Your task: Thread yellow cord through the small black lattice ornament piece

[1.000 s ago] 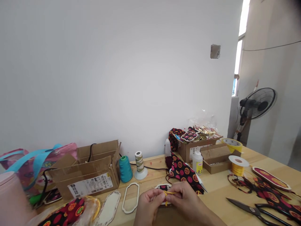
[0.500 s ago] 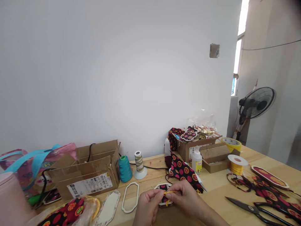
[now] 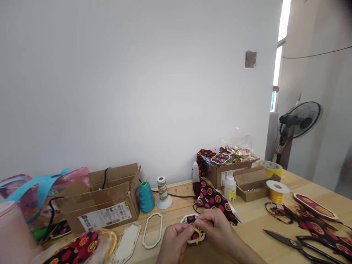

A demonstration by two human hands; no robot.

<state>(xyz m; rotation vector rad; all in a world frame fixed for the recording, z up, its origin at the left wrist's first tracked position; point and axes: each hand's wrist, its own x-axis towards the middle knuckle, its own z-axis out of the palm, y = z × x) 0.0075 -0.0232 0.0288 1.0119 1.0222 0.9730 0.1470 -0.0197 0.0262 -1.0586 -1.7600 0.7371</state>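
Note:
Near the table's front edge, my left hand (image 3: 177, 240) and my right hand (image 3: 218, 229) come close together, each pinching a yellow cord (image 3: 197, 234). The cord curves between the fingertips and hangs down. Just behind and below it lies a small white-framed piece (image 3: 190, 219) with dark patterned fabric, partly hidden by my fingers. Dark fabric with red and orange circles (image 3: 217, 200) lies beyond my right hand. To the left of my left hand is an empty white frame (image 3: 152, 231).
Black scissors (image 3: 294, 243) and a yellow cord spool (image 3: 277, 192) lie at the right. A glue bottle (image 3: 230, 189) stands before a filled box (image 3: 217, 176). Left are a teal thread cone (image 3: 146, 198), a cardboard box (image 3: 101, 201) and a pink cup (image 3: 16, 234).
The yellow cord now bends down in a curve below my fingertips. My right hand has shifted slightly up, and more of the framed piece shows between the hands.

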